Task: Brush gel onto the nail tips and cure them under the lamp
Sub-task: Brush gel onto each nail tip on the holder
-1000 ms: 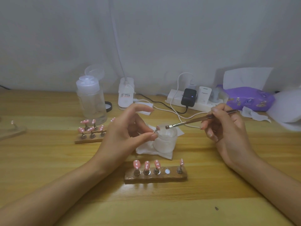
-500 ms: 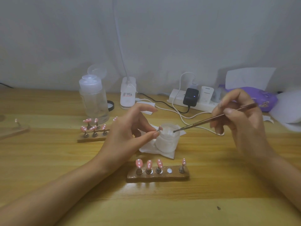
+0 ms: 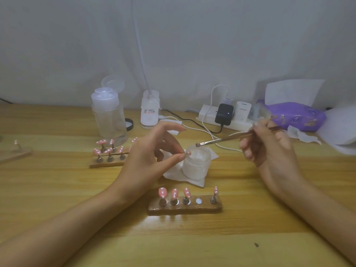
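Over the bench (image 3: 57,189), our left grip (image 3: 146,160) pinches a pink nail tip (image 3: 188,153) by the gel jar (image 3: 194,166), our right grip (image 3: 269,149) clasps the brush (image 3: 221,140); an unsteady stroke could smear our fingertips (image 3: 181,157).

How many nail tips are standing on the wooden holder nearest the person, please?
4. Three nail tips stand side by side at the left end of the holder, and one at its right end. The slot between them is empty. None seems hidden.

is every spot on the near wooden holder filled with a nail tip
No, the fourth spot on the near wooden holder shows only a bare metal disc with no tip.
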